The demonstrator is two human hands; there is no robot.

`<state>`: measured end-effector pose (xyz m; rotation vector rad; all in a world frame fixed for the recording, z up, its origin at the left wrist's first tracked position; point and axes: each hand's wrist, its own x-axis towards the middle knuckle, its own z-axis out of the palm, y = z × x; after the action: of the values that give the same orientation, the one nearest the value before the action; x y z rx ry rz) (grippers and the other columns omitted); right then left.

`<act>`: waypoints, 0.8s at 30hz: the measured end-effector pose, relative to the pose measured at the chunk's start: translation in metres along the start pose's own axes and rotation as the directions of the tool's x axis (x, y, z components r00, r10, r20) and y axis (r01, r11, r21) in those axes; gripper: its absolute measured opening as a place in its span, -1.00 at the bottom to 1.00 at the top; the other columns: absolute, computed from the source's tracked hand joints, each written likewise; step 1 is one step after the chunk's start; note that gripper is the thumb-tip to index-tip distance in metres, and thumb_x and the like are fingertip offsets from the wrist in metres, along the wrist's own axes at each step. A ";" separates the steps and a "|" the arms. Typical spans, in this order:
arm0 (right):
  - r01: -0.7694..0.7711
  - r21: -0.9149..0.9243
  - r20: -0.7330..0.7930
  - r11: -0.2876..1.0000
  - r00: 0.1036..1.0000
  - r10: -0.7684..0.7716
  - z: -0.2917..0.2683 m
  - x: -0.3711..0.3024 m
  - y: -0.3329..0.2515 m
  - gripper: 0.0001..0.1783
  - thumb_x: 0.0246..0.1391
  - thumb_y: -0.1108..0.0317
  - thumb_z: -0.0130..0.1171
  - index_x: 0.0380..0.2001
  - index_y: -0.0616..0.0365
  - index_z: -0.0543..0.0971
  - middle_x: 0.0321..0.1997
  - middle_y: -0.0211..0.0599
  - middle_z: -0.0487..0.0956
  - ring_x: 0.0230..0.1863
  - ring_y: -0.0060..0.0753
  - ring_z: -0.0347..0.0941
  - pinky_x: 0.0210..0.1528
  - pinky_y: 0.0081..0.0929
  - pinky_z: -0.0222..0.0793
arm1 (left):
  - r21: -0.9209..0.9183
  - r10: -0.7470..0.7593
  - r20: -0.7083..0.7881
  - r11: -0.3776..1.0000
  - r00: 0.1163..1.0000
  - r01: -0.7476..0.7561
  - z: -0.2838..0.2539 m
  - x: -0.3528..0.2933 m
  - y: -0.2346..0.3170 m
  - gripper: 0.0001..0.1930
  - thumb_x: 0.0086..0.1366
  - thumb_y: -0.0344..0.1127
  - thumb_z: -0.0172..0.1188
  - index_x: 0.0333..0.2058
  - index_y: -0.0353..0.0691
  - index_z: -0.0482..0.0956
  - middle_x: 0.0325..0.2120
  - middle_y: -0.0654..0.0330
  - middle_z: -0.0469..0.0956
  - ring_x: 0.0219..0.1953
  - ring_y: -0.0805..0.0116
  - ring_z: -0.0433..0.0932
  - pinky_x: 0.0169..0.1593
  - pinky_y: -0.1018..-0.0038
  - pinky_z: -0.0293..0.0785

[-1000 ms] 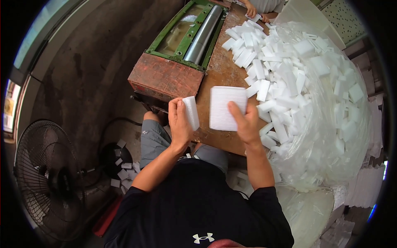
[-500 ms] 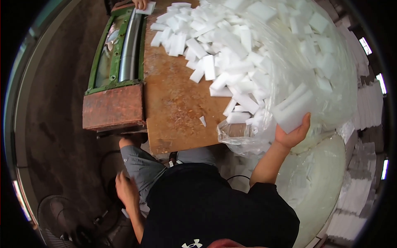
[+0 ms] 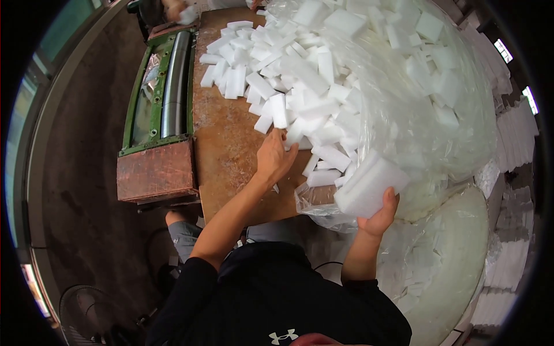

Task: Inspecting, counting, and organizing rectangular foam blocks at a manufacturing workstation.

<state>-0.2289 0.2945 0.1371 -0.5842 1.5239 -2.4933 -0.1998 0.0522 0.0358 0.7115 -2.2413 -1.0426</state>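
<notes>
At the near edge of a heap of small white foam blocks (image 3: 314, 75), my left hand (image 3: 273, 158) reaches over the wooden table. Its thumb stands apart from the fingers, and the fingertips meet the lower end of one foam block (image 3: 279, 111); no grip shows on it. My right hand (image 3: 378, 214) is closed around white foam blocks (image 3: 374, 183), larger-looking pieces stacked side by side, held tilted above the heap's near right side. The thumb lies across their near face, while the other fingers are mostly hidden underneath.
Clear plastic bag (image 3: 398, 115) spreads over the heap's right side. Left of the wooden table (image 3: 225, 138) stands a green-framed machine with a metal roller (image 3: 176, 86). Another person's hand (image 3: 175, 10) is at the far left. A fan (image 3: 86, 314) stands lower left.
My left hand has come up from beside my leg to the heap's near edge. My right hand has brought its foam blocks left and nearer to me. The other person's hand has shifted left.
</notes>
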 end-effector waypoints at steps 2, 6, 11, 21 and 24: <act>-0.015 -0.008 -0.027 1.000 1.000 0.015 -0.005 0.003 0.005 -0.29 0.15 0.02 0.15 0.22 0.33 0.35 0.13 -0.05 0.51 0.15 -0.06 0.46 0.20 -0.13 0.37 | 0.054 0.000 0.052 0.999 0.999 -0.002 -0.028 -0.022 0.000 -0.61 0.16 -0.16 0.35 -0.20 -0.27 0.43 -0.32 -0.06 0.57 -0.24 -0.10 0.58 -0.15 0.14 0.50; -0.091 -0.066 0.070 0.994 0.993 0.096 0.000 0.015 0.022 -0.35 0.17 0.10 0.15 0.19 0.36 0.36 0.08 -0.07 0.54 0.08 -0.13 0.51 0.15 -0.22 0.41 | 0.387 0.053 0.052 0.919 0.997 -0.069 -0.107 -0.085 -0.041 -0.60 0.09 -0.23 0.38 -0.17 -0.28 0.46 -0.29 -0.04 0.53 -0.19 -0.08 0.51 -0.12 0.12 0.46; -0.125 -0.125 0.216 0.984 0.965 0.150 0.056 0.041 0.052 -0.56 0.22 0.31 0.19 0.08 0.37 0.47 -0.01 -0.20 0.59 -0.02 -0.41 0.51 0.04 -0.40 0.43 | 0.510 0.074 -0.017 0.858 0.997 -0.055 -0.128 -0.105 -0.048 -0.44 0.05 -0.14 0.42 -0.02 -0.27 0.47 -0.18 -0.01 0.48 -0.09 -0.02 0.43 -0.05 0.17 0.39; 0.195 -0.481 0.654 0.855 0.729 0.202 0.205 0.060 0.099 -0.69 0.20 0.23 0.29 -0.19 0.32 0.62 -0.31 -0.26 0.65 -0.31 -0.52 0.53 -0.23 -0.49 0.45 | -0.108 -0.024 -0.223 0.994 0.974 0.000 -0.140 -0.086 -0.076 -0.51 0.38 -0.14 0.10 0.22 -0.22 0.39 -0.16 0.14 0.50 -0.16 0.23 0.48 -0.12 0.36 0.46; 0.011 -0.563 0.618 0.826 0.670 0.412 0.225 0.036 0.110 -0.67 0.19 0.19 0.29 -0.21 0.31 0.64 -0.33 -0.25 0.65 -0.34 -0.53 0.53 -0.27 -0.46 0.46 | -0.891 -0.569 -0.251 0.453 0.783 0.043 -0.174 -0.089 -0.076 -0.48 0.50 0.01 -0.19 0.25 -0.19 0.36 -0.08 0.25 0.50 -0.11 0.43 0.49 -0.04 0.43 0.47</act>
<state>-0.1774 0.0469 0.1394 -1.2110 1.7471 -1.3299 -0.0020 -0.0183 0.0458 0.8220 -0.8683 -1.6962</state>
